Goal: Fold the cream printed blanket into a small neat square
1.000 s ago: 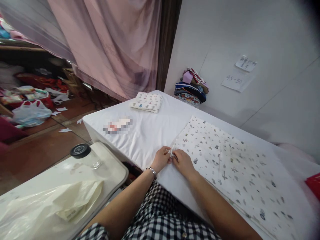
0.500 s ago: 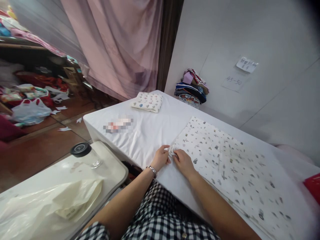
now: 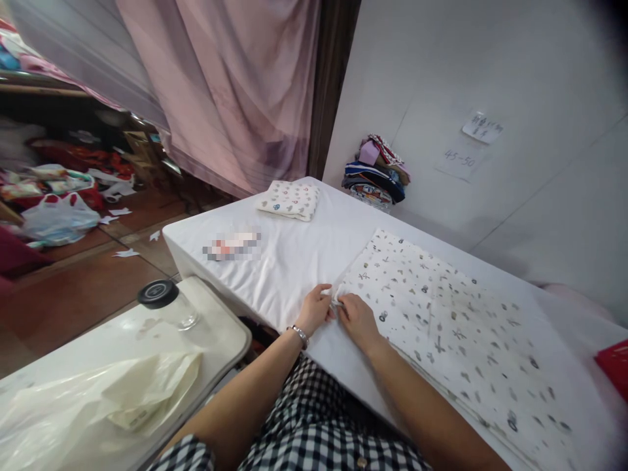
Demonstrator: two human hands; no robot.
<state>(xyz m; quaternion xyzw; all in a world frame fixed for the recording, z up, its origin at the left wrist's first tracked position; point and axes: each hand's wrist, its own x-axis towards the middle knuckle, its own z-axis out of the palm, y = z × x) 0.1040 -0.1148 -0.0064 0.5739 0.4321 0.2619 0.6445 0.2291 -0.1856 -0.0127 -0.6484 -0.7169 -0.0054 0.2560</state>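
A white patterned cloth [image 3: 441, 320] lies spread flat on the white-covered table [image 3: 294, 261]. Both hands meet at its near left corner. My left hand [image 3: 314, 309], with a bracelet at the wrist, pinches that corner from the left. My right hand [image 3: 357, 316] pinches the same corner from the right, fingers closed on the fabric. The corner is slightly lifted and bunched between the fingertips.
A folded patterned cloth [image 3: 289, 199] lies at the table's far side; a pile of coloured fabrics [image 3: 377, 171] sits against the wall. A small side table [image 3: 147, 340] at left holds a black-lidded jar [image 3: 165, 303] and a plastic bag [image 3: 98, 399]. A red object [image 3: 614, 366] is at right.
Both hands stay at the cloth's corner, with only small finger movements working the fabric. The view shifted very slightly.
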